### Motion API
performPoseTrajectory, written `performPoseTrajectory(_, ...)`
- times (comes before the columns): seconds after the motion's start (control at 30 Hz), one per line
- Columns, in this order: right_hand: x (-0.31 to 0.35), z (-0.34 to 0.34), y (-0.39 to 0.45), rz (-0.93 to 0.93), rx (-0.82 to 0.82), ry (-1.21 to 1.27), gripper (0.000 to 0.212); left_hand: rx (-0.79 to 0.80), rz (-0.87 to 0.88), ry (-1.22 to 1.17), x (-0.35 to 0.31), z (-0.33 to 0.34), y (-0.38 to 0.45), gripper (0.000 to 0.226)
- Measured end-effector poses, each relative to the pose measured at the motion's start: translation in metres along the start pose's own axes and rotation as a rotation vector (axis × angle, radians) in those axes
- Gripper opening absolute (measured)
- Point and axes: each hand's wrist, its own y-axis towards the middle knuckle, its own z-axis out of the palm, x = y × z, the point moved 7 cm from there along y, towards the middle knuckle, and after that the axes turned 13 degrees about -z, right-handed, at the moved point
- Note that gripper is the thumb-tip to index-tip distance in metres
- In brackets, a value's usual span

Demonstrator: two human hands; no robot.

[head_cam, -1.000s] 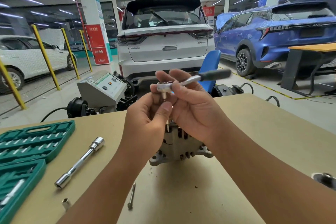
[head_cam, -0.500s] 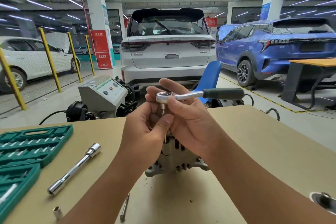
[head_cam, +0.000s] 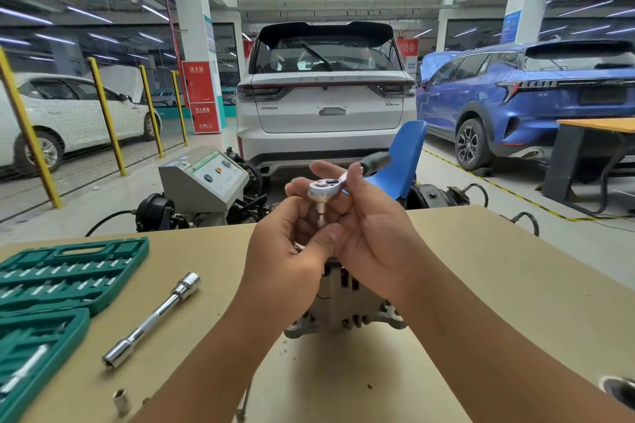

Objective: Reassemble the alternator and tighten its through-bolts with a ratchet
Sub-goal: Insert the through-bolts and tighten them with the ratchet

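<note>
- Head view: a green socket case [head_cam: 74, 271] lies open at the table's [head_cam: 481, 285] left edge, its upper tray holding rows of small silver bits and sockets in moulded slots; the lower tray holds a long silver piece at its near left corner
- on the tabletop beside the case lie a long chrome extension bar [head_cam: 151, 319] and, nearer the front edge, one small loose socket [head_cam: 122, 400]
- the right hand [head_cam: 374, 233] is closed round the ratchet [head_cam: 326, 187], held up above the table with its round head toward the camera and its dark grip pointing away to the right
- the left hand [head_cam: 292, 251] has its fingers curled close, thumb and fingertips pinched on the short drive stub hanging under the ratchet head; whether a socket sits there cannot be told
- the alternator [head_cam: 343, 309] stands on the table right below both hands, partly hidden by them
- a grey control box [head_cam: 202, 178] sits beyond the table; the white car's [head_cam: 326, 106] tailgate badge is too blurred to read, as are the red sign and overhead banners
</note>
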Motion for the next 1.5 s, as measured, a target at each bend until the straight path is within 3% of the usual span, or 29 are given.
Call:
performPoseTrajectory(0.17,0.007,0.011,-0.004,-0.080,0.170,-0.059,0.031,0.007,0.020,-0.020,-0.004,-0.001,-0.002,0.017)
performPoseTrajectory(0.33,0.003,0.003,-0.002,-0.003,0.007,0.008,0.041,0.012,0.018,-0.028,-0.006,0.002,-0.003,0.027)
performPoseTrajectory(0.43,0.006,0.008,-0.003,-0.021,0.060,-0.021,0.031,0.032,0.019,-0.065,-0.005,0.001,-0.004,0.020)
performPoseTrajectory(0.57,0.010,0.017,-0.008,-0.059,0.144,-0.043,0.036,-0.011,0.062,-0.020,-0.007,0.001,-0.005,0.011)
performPoseTrajectory(0.8,0.002,0.008,-0.004,0.021,0.015,-0.030,0.042,-0.038,0.002,-0.036,0.002,-0.002,-0.001,0.005)
performPoseTrajectory(0.97,0.007,0.014,-0.005,-0.063,0.146,-0.005,0.030,-0.059,0.048,-0.037,0.000,-0.003,-0.002,0.024)
performPoseTrajectory(1.17,0.001,0.002,-0.002,0.012,0.016,0.025,0.035,-0.036,0.043,-0.045,0.002,-0.002,-0.005,0.008)
performPoseTrajectory(1.4,0.008,0.011,-0.005,-0.068,0.160,-0.006,0.020,-0.058,0.037,-0.048,0.002,-0.002,-0.004,0.012)
performPoseTrajectory(1.5,0.004,0.006,-0.002,-0.031,0.065,0.051,0.029,-0.049,0.026,-0.064,0.001,0.000,-0.004,0.008)
